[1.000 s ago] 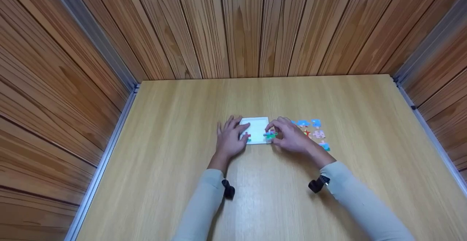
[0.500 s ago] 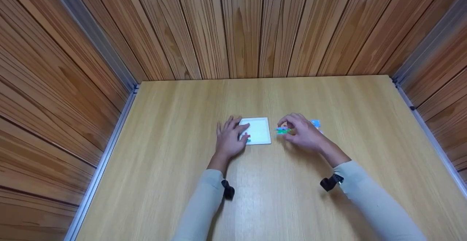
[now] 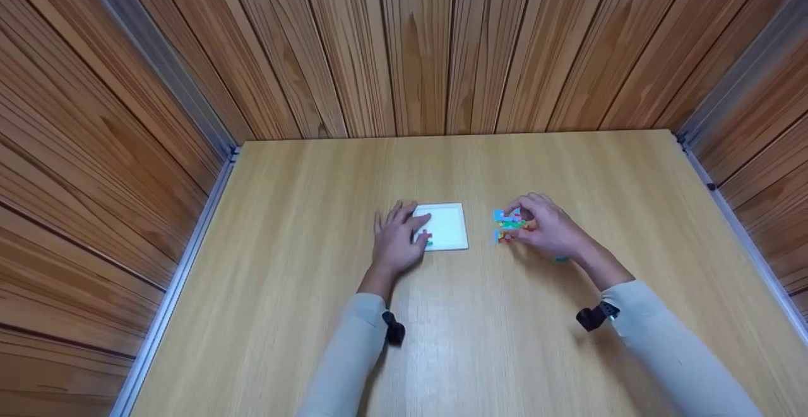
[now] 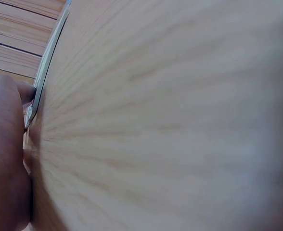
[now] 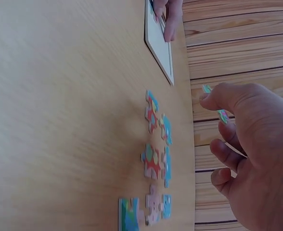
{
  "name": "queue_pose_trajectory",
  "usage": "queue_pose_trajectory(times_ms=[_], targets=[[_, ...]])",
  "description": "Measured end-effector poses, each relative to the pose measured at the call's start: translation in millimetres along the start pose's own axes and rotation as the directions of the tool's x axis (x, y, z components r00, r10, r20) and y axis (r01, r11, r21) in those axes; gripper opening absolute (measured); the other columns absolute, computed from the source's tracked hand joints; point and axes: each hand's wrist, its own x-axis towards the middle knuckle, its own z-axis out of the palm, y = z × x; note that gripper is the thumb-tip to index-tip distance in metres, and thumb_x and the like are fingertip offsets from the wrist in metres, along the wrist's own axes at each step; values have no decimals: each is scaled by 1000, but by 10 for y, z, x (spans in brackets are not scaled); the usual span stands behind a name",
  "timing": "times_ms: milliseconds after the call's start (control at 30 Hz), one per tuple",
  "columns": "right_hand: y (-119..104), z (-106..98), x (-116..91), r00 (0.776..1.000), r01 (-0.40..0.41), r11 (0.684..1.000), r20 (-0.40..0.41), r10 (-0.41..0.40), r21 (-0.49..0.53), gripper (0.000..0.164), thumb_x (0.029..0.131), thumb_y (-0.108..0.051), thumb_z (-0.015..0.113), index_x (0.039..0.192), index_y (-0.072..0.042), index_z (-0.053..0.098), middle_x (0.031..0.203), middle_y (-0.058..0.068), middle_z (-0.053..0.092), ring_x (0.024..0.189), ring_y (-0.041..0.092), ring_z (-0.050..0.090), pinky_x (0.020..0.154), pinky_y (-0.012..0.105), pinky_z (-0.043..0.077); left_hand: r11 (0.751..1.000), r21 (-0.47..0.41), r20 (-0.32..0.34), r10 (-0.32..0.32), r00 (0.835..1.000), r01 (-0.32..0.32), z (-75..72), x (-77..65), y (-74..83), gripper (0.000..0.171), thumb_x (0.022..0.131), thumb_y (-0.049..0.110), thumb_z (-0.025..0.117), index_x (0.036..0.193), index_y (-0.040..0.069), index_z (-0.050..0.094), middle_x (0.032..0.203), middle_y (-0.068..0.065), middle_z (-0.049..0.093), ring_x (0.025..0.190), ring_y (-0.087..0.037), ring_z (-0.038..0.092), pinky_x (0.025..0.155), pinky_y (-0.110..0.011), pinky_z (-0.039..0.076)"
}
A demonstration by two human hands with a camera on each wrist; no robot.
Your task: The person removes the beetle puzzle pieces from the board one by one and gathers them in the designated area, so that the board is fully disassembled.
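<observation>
A white square puzzle tray (image 3: 449, 223) lies flat on the wooden table (image 3: 480, 335). My left hand (image 3: 404, 224) rests on the tray's left side with its fingers laid flat, and one coloured piece (image 3: 428, 238) sits in the tray by the thumb. To the right of the tray, my right hand (image 3: 521, 223) pinches a green and blue puzzle piece (image 3: 505, 217) just above the loose pieces. In the right wrist view the pinched piece (image 5: 222, 114) shows between thumb and fingers of the right hand (image 5: 213, 103), above several loose pieces (image 5: 156, 163). The tray (image 5: 158, 43) lies further along the table.
Wooden plank walls (image 3: 416, 45) enclose the table on three sides, with metal rails (image 3: 189, 246) along its left and right edges. A teal piece (image 3: 560, 258) peeks out beside my right wrist. The left wrist view shows only blurred tabletop (image 4: 170, 120).
My right hand has carried the green piece from the tray's right edge rightwards to above the loose pieces. The left hand has stayed on the tray.
</observation>
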Motion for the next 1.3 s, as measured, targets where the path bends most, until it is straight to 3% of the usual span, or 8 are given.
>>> queue_pose_trajectory(times_ms=[267, 567, 767, 1300], targets=[[101, -100, -89, 1000, -11, 1000, 6, 12, -17, 36, 98, -6, 84, 132, -8, 71, 120, 14, 66, 113, 28, 58, 100, 47, 53, 1000, 7, 3, -1, 1000, 1, -3, -6, 8, 49, 110, 43, 60, 156, 29, 68, 179, -9, 48, 176, -41, 28, 140, -78, 5], [184, -156, -216, 1000, 4, 999, 27, -3, -35, 31, 96, 0, 83, 125, -8, 74, 111, 10, 65, 107, 21, 53, 88, 27, 46, 1000, 6, 4, -15, 1000, 15, 9, 9, 1, 49, 109, 41, 60, 156, 29, 68, 180, -8, 48, 176, -40, 28, 140, -78, 4], [225, -164, -295, 999, 28, 999, 39, -27, -44, 32, 95, 2, 84, 124, -8, 73, 104, 7, 63, 102, 17, 51, 84, 26, 45, 1000, -1, 5, -16, 1000, 16, 17, 12, -2, 49, 110, 42, 59, 157, 29, 68, 180, -8, 48, 176, -40, 27, 141, -77, 3], [296, -50, -471, 995, -27, 999, 96, 30, -39, 32, 94, 1, 84, 122, -9, 72, 108, 7, 65, 104, 20, 56, 86, 23, 51, 1000, -11, 12, -7, 1000, 7, 12, 2, -8, 49, 110, 43, 60, 157, 29, 67, 180, -9, 47, 176, -41, 26, 140, -78, 3]])
